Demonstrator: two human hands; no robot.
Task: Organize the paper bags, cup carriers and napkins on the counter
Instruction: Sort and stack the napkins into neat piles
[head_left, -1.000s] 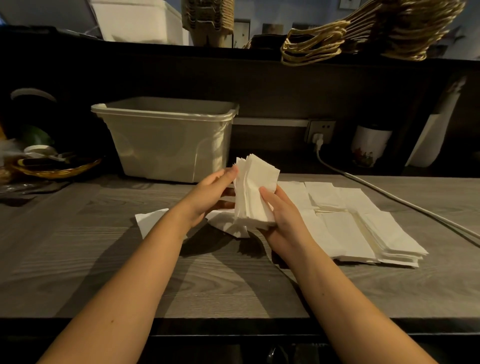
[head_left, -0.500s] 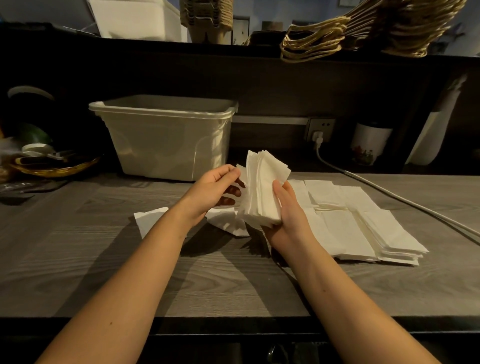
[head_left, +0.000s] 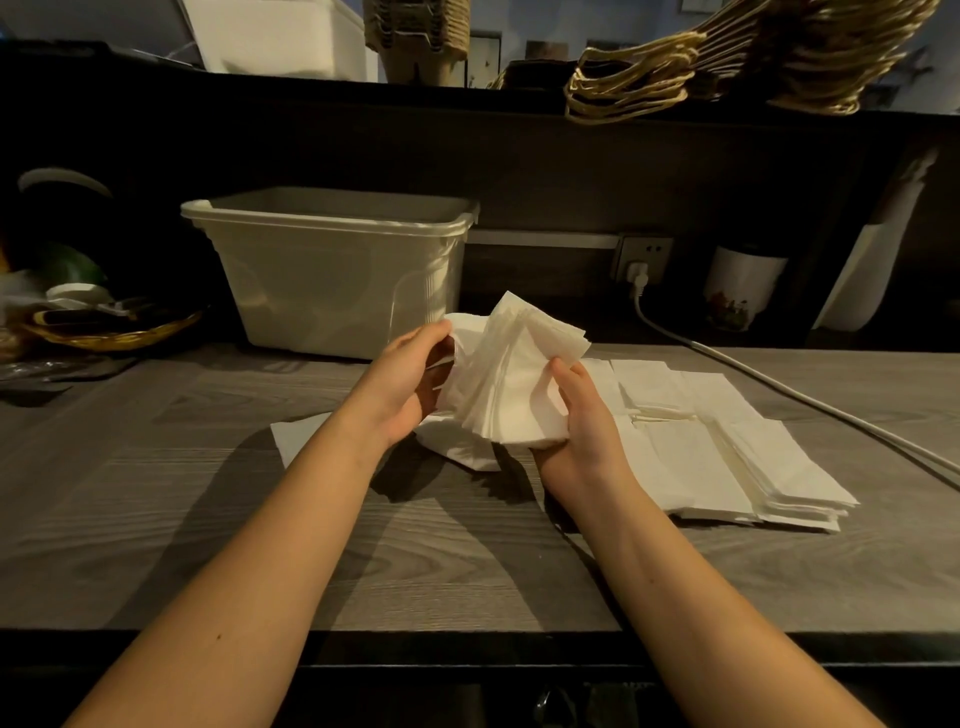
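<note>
The right thumb (head_left: 563, 376) is pressed flat on the front of a fanned bundle of napkins (head_left: 514, 384), and the bundle is clamped in the right hand (head_left: 582, 431). The other right fingers are hidden behind the paper. The bundle's left edge is wrapped by the curled fingers (head_left: 434, 335) of the left hand (head_left: 405, 384). The left thumb is covered, so it cannot be told whether a single sheet is being pinched. The bundle is held upright above the counter (head_left: 156, 493), just in front of a pale plastic tub (head_left: 332, 280). The tub's inside cannot be seen from this height.

A crumpled napkin (head_left: 457, 449) lies under the bundle and is partly masked by both hands. A flat napkin (head_left: 293, 436) is half covered by the left forearm. To the right, rows of flat napkins (head_left: 727, 447) are spread on the counter, their near-left corner hidden by the right wrist.

A white cable (head_left: 779, 389) is run from a wall socket (head_left: 641, 257) across the counter behind the rows. A patterned cup (head_left: 740, 288) stands in shadow beside it.

On the shelf above, paper bags (head_left: 675, 78) are seen mostly as cord handles, cut off by the frame. A stack of cup carriers (head_left: 415, 36) and a white box (head_left: 280, 36) are also cropped at the top. At the far left, a basket (head_left: 114, 327) holds dark items that are hard to make out.
</note>
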